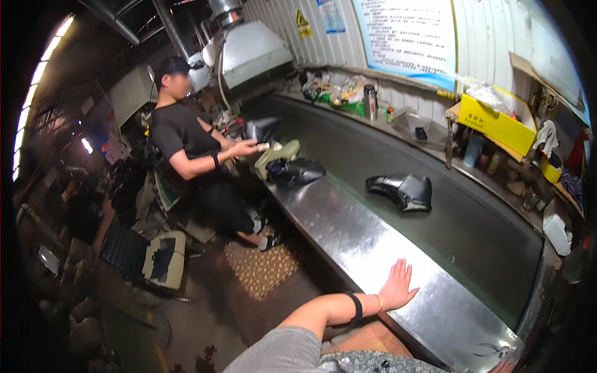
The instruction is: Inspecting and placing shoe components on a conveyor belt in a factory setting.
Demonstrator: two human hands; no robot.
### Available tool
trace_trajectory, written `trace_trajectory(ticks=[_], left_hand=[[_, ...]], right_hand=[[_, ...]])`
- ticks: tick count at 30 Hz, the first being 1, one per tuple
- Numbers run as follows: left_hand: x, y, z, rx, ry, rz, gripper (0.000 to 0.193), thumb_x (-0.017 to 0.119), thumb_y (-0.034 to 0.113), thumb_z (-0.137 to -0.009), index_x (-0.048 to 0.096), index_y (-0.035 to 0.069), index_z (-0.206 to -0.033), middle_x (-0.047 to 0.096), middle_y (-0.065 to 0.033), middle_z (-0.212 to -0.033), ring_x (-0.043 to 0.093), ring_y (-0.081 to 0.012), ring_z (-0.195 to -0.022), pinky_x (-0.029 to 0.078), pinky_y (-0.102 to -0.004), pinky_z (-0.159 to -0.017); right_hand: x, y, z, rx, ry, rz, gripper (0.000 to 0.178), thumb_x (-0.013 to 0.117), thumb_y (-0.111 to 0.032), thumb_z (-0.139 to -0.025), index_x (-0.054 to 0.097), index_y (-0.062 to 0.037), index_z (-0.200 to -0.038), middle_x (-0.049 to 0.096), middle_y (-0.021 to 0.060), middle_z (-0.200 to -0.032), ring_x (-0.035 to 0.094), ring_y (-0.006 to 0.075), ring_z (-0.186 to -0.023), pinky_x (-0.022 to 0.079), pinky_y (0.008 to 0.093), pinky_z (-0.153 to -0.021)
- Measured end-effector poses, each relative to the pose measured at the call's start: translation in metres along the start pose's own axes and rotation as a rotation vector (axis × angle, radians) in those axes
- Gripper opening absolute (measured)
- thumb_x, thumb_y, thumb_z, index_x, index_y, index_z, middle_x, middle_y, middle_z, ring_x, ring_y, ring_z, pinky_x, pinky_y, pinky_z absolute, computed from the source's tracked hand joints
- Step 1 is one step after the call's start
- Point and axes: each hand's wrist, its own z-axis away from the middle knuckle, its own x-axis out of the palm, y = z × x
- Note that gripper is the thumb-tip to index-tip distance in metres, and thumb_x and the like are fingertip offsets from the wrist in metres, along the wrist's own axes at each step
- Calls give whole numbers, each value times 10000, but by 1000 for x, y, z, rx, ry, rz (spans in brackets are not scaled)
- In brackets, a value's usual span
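My left hand (397, 287) lies flat on a shiny metal ledge (348, 231), its fingers spread and nothing in it. A sliver of my right hand (502, 367) shows at the bottom edge; its fingers are mostly cut off. Just above it, pliers (494, 350) with parted handles rest at the ledge's near end. Beyond my left hand, a glossy black shoe upper (404, 191) sits on the dark conveyor belt (472, 248). Farther along the ledge, another black shoe upper (295, 172) lies beside an olive-green shoe-shaped piece (283, 154).
A co-worker in black (189, 137) stands at the far left, hands near the green piece, with another black upper (260, 128) close by. Across the belt are a thermos (370, 102) and a yellow box (497, 121). A chair (134, 255) and patterned mat (261, 267) occupy the floor.
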Motion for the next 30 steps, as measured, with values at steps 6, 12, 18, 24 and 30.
trace_trajectory(ticks=[6,12,18,24,30], left_hand=[[10,-2,-3,16,51,50,792,315,492,-971,205,-139,-1437,141,-367,-1502,89,-476,-1427,102,-517,-1167],[1,-1,-2,8,-5,28,791,312,487,-971,193,-138,-1440,122,-363,-1508,67,-475,-1430,91,-516,-1168],[-6,1,1,2,18,35,789,322,488,-970,213,-140,-1434,143,-364,-1502,88,-478,-1425,103,-514,-1167],[-11,6,2,-14,17,-76,771,320,484,-978,239,-136,-1429,193,-353,-1494,144,-464,-1419,132,-508,-1164],[7,8,0,-24,17,-127,755,319,473,-986,242,-134,-1429,216,-335,-1496,169,-453,-1417,151,-503,-1162]], right_hand=[[29,5,5,-28,116,36,387,408,-252,-977,630,34,-1115,616,263,-1113,511,445,-1145,362,519,-1039],[42,12,10,-49,72,28,382,410,-244,-975,621,34,-1130,611,265,-1119,508,447,-1149,356,516,-1045],[21,4,6,-61,59,115,375,409,-236,-976,613,32,-1142,603,259,-1136,512,443,-1142,339,514,-1059],[-2,-2,-1,18,-92,54,405,388,-229,-976,576,41,-1213,573,240,-1231,480,380,-1209,309,478,-1084],[-4,-4,-3,-30,-50,100,397,398,-200,-956,568,41,-1222,583,243,-1213,510,388,-1169,309,491,-1081]])
